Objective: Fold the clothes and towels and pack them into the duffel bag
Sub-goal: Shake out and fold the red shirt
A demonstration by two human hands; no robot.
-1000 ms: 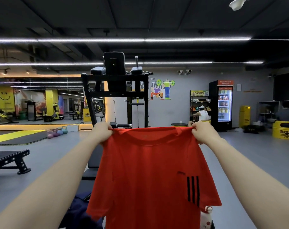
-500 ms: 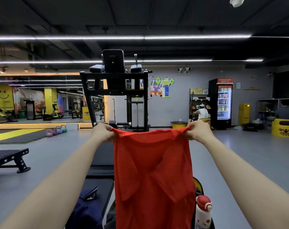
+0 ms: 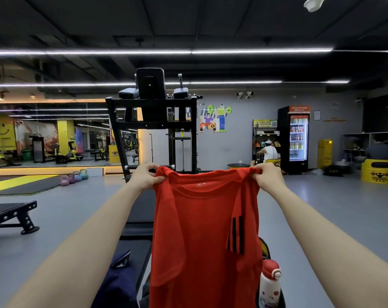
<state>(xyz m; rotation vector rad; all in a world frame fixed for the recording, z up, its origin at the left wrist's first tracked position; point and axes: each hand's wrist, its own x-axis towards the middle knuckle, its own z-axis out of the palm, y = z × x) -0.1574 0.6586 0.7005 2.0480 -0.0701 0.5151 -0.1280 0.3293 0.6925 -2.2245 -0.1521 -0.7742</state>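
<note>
One garment, a red T-shirt [image 3: 201,230], is held up by its shoulders, pinched between the curled fingers of the left hand [image 3: 146,177] and right hand [image 3: 269,177], hanging below the fingers, unfolded. A dark navy cloth [image 3: 119,283] lies below the left forearm. The duffel bag cannot be clearly made out; folding is judged barely begun, packing remains.

Black padded bench [image 3: 135,247]: navy garment [image 3: 118,283] lying at near end.
</note>
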